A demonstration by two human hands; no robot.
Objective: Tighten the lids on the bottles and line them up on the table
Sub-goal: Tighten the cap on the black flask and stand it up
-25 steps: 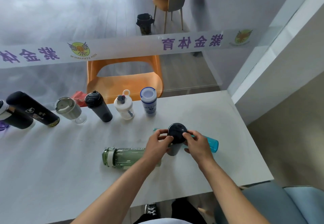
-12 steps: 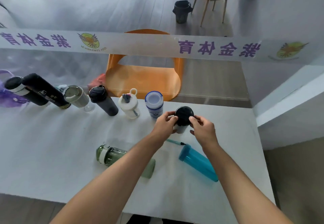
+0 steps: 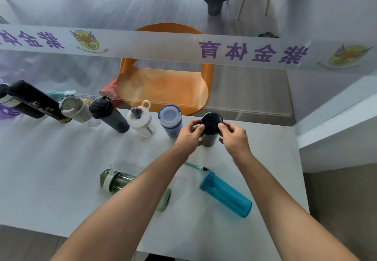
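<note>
A sports-club or gym office: glass partition (image 3: 244, 89) with a frosted logo band (image 3: 142, 46), orange chair (image 3: 163, 85) beyond.

A: How is the light?

B: Bright, soft daylight with a cool bluish cast. The white table (image 3: 61, 168) looks slightly washed out, and shadows under the bottles are faint.

A: Any glare?

B: The glass panel (image 3: 255, 97) across the middle of the frame carries pale reflections, hazing the orange chair (image 3: 163, 85) behind it.

A: Sharpness?

B: Fair in the centre, softer at the left edge. The wide lens bends the banner (image 3: 142, 46) and tilts the bottles at the left outward.
</note>
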